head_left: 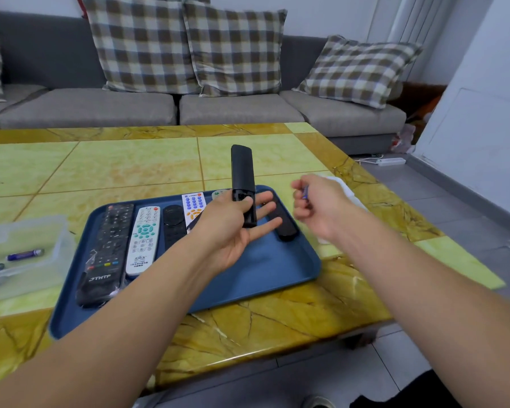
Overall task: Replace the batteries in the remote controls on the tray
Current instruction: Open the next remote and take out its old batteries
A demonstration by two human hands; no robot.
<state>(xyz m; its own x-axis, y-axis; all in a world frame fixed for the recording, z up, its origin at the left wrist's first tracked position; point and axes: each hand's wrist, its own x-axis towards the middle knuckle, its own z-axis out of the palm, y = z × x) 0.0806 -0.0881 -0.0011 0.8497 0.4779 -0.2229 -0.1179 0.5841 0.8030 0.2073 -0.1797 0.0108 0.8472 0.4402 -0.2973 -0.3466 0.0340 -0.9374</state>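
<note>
Over the near half of the blue tray (277,278), left hand (233,231) gripping a black remote (242,178) upright by its lower end, thumb pressed on the body, other fingers spread behind; right hand (315,207) just beside, fingers curled round a small blue-tipped item (305,192), probably a battery, though blurred. Advisable: steady the remote, check polarity before seating the cell. Farther off, spare batteries (25,255) lying in the clear box (56,231) at left.
</note>
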